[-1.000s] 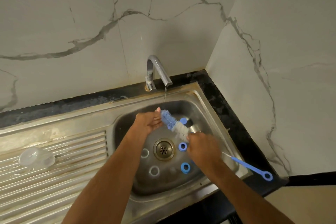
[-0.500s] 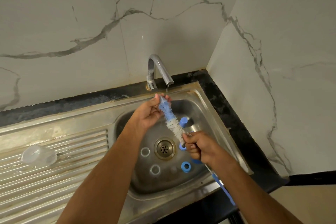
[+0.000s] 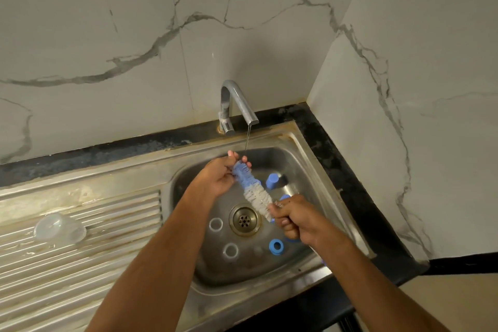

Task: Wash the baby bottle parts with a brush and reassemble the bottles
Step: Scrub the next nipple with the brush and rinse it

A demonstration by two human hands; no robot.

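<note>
Head view, looking down into a steel sink (image 3: pixel 310 159) set in a dark worktop (image 3: pixel 347 159), marble-look wall behind and to the right.

Tap (image 3: pixel 237 100) at the sink's back edge, thin stream of water (image 3: pixel 247 140) falling from the spout onto the top end of the brush.

Bottle brush (image 3: pixel 252 187) held slanted over the basin, blue bristles at the upper end, white bristles lower, running down toward the right hand.

Left hand (image 3: pixel 218 176): fingers curled round the blue bristle tip, thumb and fingertips closed on it, right under the stream.

Right hand (image 3: pixel 295 219): fingers wrapped tight round the brush's stem just below the white bristles. Rest of the handle hidden under the forearm.

In the basin: drain (image 3: pixel 244 219) at centre. Two clear rings on the basin floor, one just left of the drain (image 3: pixel 216 224), one below it (image 3: pixel 230 250). Blue ring (image 3: pixel 276 246) lying flat, near the right wrist. Blue cap (image 3: pixel 272 181) standing toward the back right of the basin, beyond the brush. More blue pieces partly hidden behind the right hand; cannot tell what they are.

Ribbed draining board (image 3: pixel 107 224) left of the basin, wet. Clear dome-shaped piece (image 3: pixel 59 229) lies on it, well apart from the basin.
</note>
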